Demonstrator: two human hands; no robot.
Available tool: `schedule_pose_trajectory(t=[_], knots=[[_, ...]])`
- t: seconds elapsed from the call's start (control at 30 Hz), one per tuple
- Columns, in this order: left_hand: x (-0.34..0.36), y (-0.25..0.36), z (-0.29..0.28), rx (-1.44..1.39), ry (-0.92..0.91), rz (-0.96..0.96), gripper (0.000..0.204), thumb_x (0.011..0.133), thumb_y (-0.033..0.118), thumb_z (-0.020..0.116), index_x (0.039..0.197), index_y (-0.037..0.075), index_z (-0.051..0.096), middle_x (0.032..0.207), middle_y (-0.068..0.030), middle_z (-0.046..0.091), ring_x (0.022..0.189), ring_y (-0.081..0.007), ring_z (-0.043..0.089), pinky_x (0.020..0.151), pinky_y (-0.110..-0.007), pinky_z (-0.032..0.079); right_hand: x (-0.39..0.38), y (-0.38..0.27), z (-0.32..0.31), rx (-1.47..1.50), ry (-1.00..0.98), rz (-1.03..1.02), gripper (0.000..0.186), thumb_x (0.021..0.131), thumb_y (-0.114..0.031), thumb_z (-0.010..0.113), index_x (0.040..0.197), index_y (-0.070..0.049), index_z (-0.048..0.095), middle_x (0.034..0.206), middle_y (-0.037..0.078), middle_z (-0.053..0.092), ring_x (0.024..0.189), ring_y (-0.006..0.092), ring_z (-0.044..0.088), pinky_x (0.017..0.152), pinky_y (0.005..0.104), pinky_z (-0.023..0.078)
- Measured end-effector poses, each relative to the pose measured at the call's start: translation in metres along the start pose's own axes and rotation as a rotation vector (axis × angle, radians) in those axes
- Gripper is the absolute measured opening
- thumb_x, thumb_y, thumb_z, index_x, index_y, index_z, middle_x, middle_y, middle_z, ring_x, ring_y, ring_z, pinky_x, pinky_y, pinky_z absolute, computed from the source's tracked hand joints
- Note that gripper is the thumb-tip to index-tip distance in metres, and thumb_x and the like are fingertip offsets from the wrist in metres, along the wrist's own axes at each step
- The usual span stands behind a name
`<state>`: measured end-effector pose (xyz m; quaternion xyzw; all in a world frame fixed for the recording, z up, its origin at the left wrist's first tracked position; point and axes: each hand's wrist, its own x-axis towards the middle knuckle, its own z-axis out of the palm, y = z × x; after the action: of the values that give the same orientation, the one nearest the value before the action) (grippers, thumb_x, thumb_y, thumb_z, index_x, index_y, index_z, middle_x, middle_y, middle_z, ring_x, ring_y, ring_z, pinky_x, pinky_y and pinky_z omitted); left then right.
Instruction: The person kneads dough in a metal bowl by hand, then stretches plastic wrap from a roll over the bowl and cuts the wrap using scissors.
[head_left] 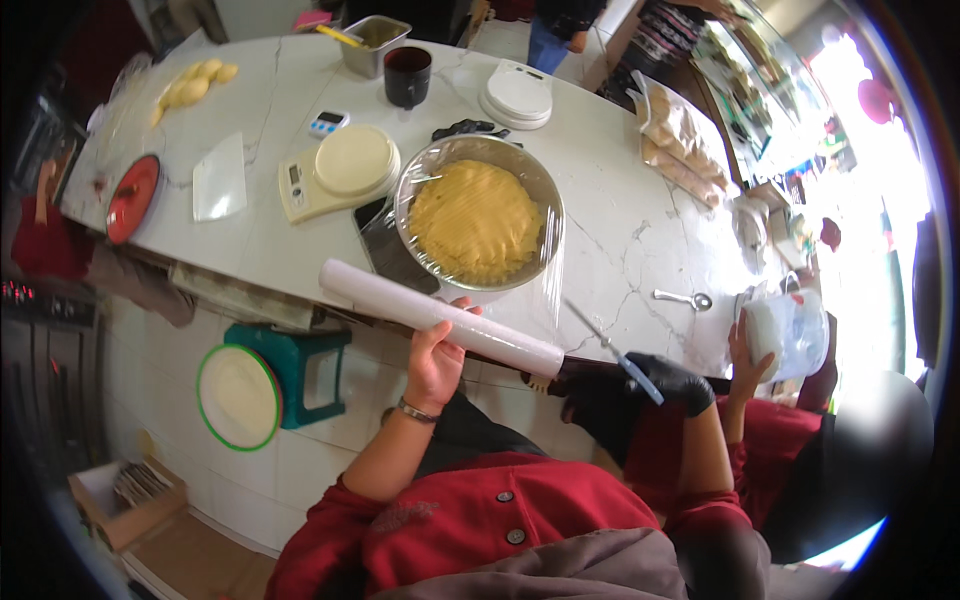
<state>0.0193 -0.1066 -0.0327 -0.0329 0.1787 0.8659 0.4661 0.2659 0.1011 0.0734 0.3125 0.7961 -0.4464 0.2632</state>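
My left hand (437,362), bare with a bracelet at the wrist, is closed round a long white roll of plastic wrap (390,302) at the table's near edge. Film from the roll appears to stretch up to a round metal bowl (553,215). Yellow dough (475,220) fills much of the bowl, under clear wrinkled film. In a black glove, my right hand (672,383) grips the blue-grey handle of a knife (598,330). Its thin blade points up and left, beside the film to the right of the bowl.
Cream scale (300,195), white scale (520,92), black mug (408,78) and metal container (377,48) stand on the marble table (610,190). A measuring spoon (683,299) lies at right. Close by, another person holds a clear plastic tub (800,335). A green stool (300,375) stands below.
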Motion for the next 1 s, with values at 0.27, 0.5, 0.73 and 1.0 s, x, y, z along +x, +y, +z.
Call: schedule_pose_trajectory(t=[0.27, 0.5, 0.73, 1.0], knots=[[-0.007, -0.002, -0.011, 0.501, 0.217, 0.118, 0.030, 0.083, 0.014, 0.060, 0.105, 0.001, 0.044, 0.100, -0.0087, 0.054, 0.087, -0.0144, 0.055, 0.075, -0.028, 0.048, 0.010, -0.031, 0.007, -0.067, -0.150, -0.011, 0.043, 0.074, -0.024, 0.067, 0.107, 0.000, 0.054, 0.095, 0.008, 0.061, 0.085, 0.0133, 0.055, 0.077, 0.0282, 0.044], [-0.020, 0.003, -0.004, 0.487, 0.201, 0.017, 0.035, 0.084, 0.021, 0.060, 0.107, 0.001, 0.043, 0.101, -0.0092, 0.053, 0.089, -0.0152, 0.055, 0.075, -0.031, 0.050, 0.017, -0.061, 0.031, 0.074, -0.132, -0.063, 0.032, 0.077, -0.020, 0.062, 0.101, 0.000, 0.055, 0.084, 0.007, 0.063, 0.078, 0.0180, 0.061, 0.071, 0.0307, 0.048], [-0.023, -0.006, -0.021, 0.456, 0.133, 0.042, 0.033, 0.088, 0.019, 0.054, 0.114, 0.004, 0.041, 0.107, -0.0100, 0.053, 0.095, -0.0184, 0.054, 0.079, -0.033, 0.048, 0.046, -0.074, 0.034, -0.366, 0.054, -0.204, 0.038, 0.071, -0.033, 0.065, 0.087, 0.002, 0.061, 0.074, 0.020, 0.060, 0.067, 0.0293, 0.060, 0.063, 0.0363, 0.046], [-0.034, -0.025, -0.023, 0.413, 0.103, 0.034, 0.037, 0.085, 0.015, 0.059, 0.114, 0.006, 0.038, 0.101, -0.0049, 0.052, 0.091, -0.0143, 0.054, 0.074, -0.030, 0.049, 0.098, -0.125, 0.044, -0.604, 0.036, -0.457, 0.031, 0.082, -0.042, 0.053, 0.091, -0.014, 0.064, 0.074, 0.018, 0.057, 0.069, 0.0344, 0.055, 0.062, 0.0368, 0.044]])
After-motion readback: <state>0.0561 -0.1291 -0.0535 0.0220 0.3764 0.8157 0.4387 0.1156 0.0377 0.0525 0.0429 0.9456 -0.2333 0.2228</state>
